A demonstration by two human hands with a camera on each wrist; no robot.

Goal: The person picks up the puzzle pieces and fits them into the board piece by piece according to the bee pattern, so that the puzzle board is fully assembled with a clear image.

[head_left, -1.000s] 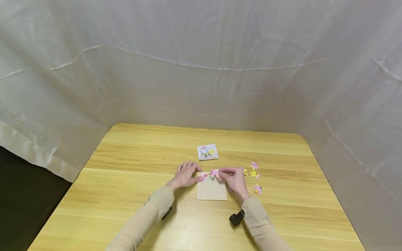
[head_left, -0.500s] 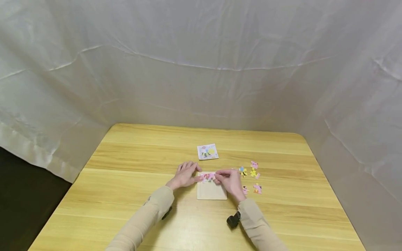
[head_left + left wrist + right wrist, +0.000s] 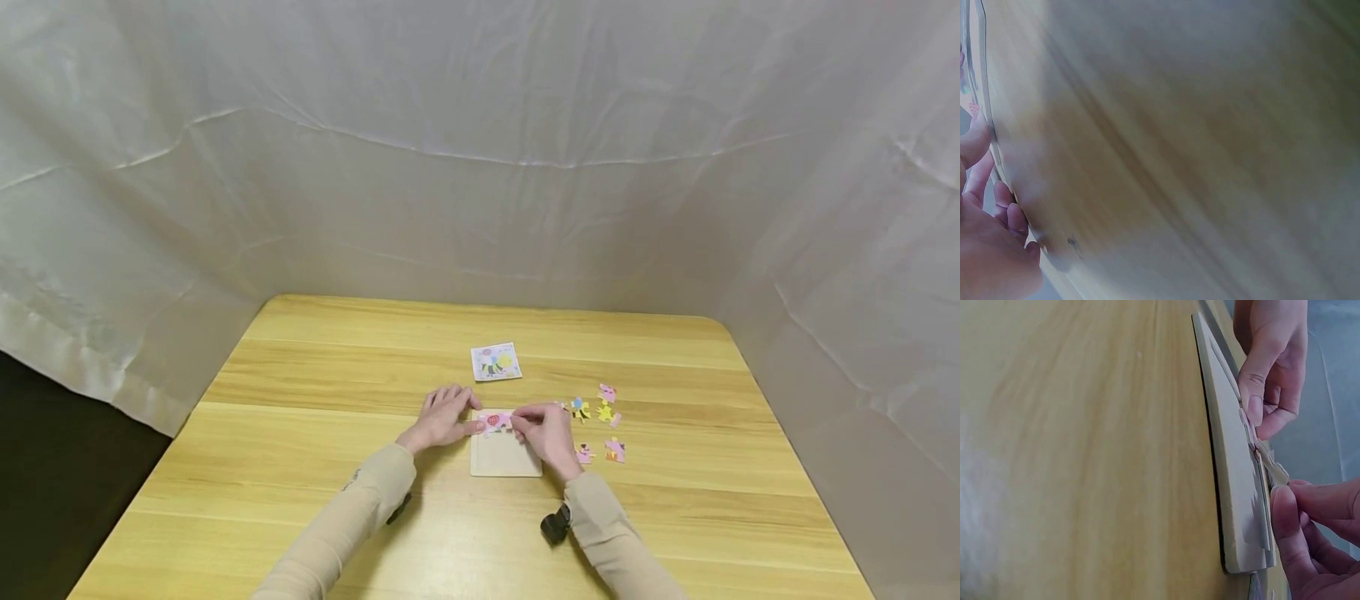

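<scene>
Here we are fitting a pink puzzle piece (image 3: pixel 504 420) into the far edge of the puzzle board (image 3: pixel 506 457), which lies flat near the middle of the wooden table (image 3: pixel 315 433). Our right hand (image 3: pixel 547 435) pinches the piece between thumb and fingertips; it looks only partly seated, one end raised. Our left hand (image 3: pixel 442 417) lies just left of the board, its thumb pressing on a piece already at the far left corner. We judge the next move calls for lowering the piece flat and pushing its tabs home while the left hand steadies the board.

The head view alone shows the loose pieces (image 3: pixel 600 412) to the right and the picture card (image 3: pixel 496 362) farther off. The right wrist view shows the piece tilted off the board; the left wrist view is mostly blurred tabletop.
</scene>
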